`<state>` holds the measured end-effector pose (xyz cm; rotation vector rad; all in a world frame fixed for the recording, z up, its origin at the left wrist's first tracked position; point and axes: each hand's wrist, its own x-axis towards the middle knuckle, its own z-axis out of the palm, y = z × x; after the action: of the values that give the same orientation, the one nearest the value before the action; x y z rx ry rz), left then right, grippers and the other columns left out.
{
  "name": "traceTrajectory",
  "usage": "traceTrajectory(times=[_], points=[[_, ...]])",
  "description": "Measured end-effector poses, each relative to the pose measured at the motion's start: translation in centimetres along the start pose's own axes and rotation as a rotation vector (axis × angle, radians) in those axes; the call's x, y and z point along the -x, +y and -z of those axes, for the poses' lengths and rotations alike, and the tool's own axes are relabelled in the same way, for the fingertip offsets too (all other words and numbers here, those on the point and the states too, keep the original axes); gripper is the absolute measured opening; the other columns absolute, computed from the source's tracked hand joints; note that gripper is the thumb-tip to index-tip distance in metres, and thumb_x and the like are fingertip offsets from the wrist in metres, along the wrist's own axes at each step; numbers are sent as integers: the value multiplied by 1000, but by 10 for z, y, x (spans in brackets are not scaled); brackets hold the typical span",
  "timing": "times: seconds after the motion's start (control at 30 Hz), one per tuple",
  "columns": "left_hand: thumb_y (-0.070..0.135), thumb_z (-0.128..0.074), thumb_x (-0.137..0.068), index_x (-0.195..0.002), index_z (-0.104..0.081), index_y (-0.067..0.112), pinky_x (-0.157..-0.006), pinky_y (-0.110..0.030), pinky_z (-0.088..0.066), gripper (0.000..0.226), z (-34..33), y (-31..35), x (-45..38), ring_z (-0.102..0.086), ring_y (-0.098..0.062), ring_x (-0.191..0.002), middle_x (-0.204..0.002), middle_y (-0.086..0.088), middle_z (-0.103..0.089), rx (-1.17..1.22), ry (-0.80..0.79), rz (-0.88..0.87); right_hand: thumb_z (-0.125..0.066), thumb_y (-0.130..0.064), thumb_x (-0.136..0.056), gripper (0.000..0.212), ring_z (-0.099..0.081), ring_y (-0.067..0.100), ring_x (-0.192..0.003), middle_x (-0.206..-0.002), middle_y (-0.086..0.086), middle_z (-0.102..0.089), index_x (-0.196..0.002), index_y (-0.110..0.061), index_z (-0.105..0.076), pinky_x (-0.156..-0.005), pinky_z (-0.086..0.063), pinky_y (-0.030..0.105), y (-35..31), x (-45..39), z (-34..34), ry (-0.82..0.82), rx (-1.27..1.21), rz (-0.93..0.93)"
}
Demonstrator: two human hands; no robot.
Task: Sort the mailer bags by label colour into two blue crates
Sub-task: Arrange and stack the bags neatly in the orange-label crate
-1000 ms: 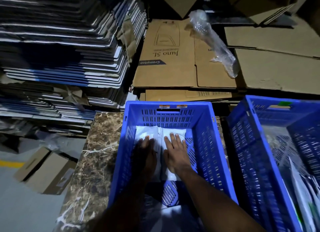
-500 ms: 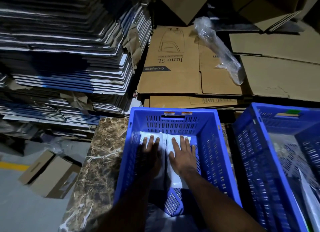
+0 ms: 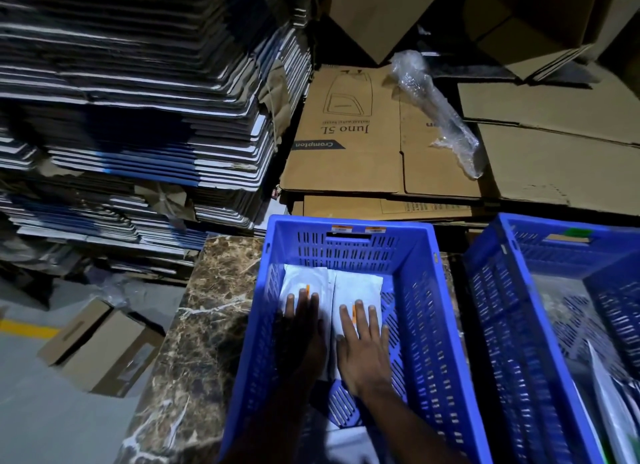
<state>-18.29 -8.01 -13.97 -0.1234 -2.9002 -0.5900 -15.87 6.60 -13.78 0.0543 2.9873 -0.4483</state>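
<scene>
Both my palms lie flat, fingers straight: left hand [image 3: 303, 320] on one white plastic mailer bag [image 3: 304, 280], right hand [image 3: 363, 339] on its neighbour [image 3: 358, 287], inside the left blue slotted crate [image 3: 420, 290] on the marbled desk [image 3: 207, 311]. Second blue crate [image 3: 498, 308] just beside; flattened cardboard [image 3: 349, 166] behind.

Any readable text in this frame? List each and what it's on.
"Juno 5L": flattened cardboard box, printed upside down.
"Crompton": dark band on the same box.
Small line under "Juno 5L": too small to read.
Orange stickers on left crate rim: blurred.
Orange labels on mailer bags: unreadable.
</scene>
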Motion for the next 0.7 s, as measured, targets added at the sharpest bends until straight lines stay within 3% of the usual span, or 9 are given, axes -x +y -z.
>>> traceTrajectory(times=[0.13, 0.27, 0.3, 0.37, 0.4, 0.47, 0.57, 0.63, 0.7], points=[[32, -37, -98, -149, -40, 19, -118, -45, -18, 52, 9, 7, -3, -31, -28, -145, -157, -1, -33, -72, -70, 3, -18, -44, -101, 59, 19, 22, -150, -164, -4, 13, -156, -37, -1, -121, 3, 51, 1, -3, -1, 4, 29, 23], [35, -40, -91, -149, -38, 24, -115, -46, -17, 59, 16, 4, -7, -18, -23, -149, -162, 5, -20, -73, -123, 4, -11, -50, -101, 59, 23, 23, -149, -160, -4, 24, -156, -36, 7, -121, -1, 56, -1, -2, 14, -93, 42, 29], [38, -49, -86, -146, -42, 25, -113, -45, -19, 62, 17, 2, -10, -16, -21, -149, -161, 4, -20, -85, -124, -19, -11, -50, -101, 60, 24, 23, -149, -160, -4, 25, -155, -36, 10, -120, 0, 57, -2, -3, 20, -131, 54, 28], [41, -78, -62, -130, -61, 22, -104, -48, -35, 74, 23, 2, -17, -39, -29, -139, -151, -6, -43, -162, -232, -37, -12, -51, -102, 59, 22, 21, -149, -163, -3, 21, -155, -37, 10, -120, 5, 57, -5, 0, 34, -192, 37, -1], [40, -87, -48, -121, -68, 20, -97, -51, -44, 78, 28, 4, -19, -53, -34, -126, -141, -12, -55, -177, -300, -5, -15, -50, -102, 60, 18, 21, -151, -164, -1, 17, -156, -36, 7, -119, 5, 56, -6, 2, 41, -198, 9, -22], [39, -86, -42, -106, -74, 15, -81, -51, -54, 70, 49, 14, -15, -65, -42, -104, -123, -21, -65, -224, -341, -13, -27, -44, -101, 60, -3, 27, -152, -165, 7, -5, -156, -29, -9, -119, -10, 53, -9, 11, 56, -153, -7, -45], [39, -73, -72, -106, -68, 13, -80, -42, -53, 43, 83, 36, 9, -62, -38, -101, -109, -16, -66, -173, -382, -142, -41, -31, -97, 43, -50, 36, -124, -136, 16, -50, -136, -15, -45, -99, -42, 42, -15, 31, 80, -101, -25, -55], [39, -58, -90, -109, -63, 16, -86, -35, -49, 30, 98, 51, 27, -61, -32, -107, -111, -11, -65, -85, -616, -119, -41, -30, -99, 31, -61, 39, -107, -117, 21, -63, -121, -13, -54, -85, -50, 42, -19, 48, 96, -122, -63, -96], [47, -57, -91, -100, -68, 14, -78, -31, -49, 35, 105, 56, 49, -66, -29, -95, -99, -11, -69, -74, -928, -82, -42, -29, -99, 29, -63, 41, -105, -112, 24, -64, -117, -12, -58, -82, -51, 43, -20, 67, 106, -134, -41, -104]])
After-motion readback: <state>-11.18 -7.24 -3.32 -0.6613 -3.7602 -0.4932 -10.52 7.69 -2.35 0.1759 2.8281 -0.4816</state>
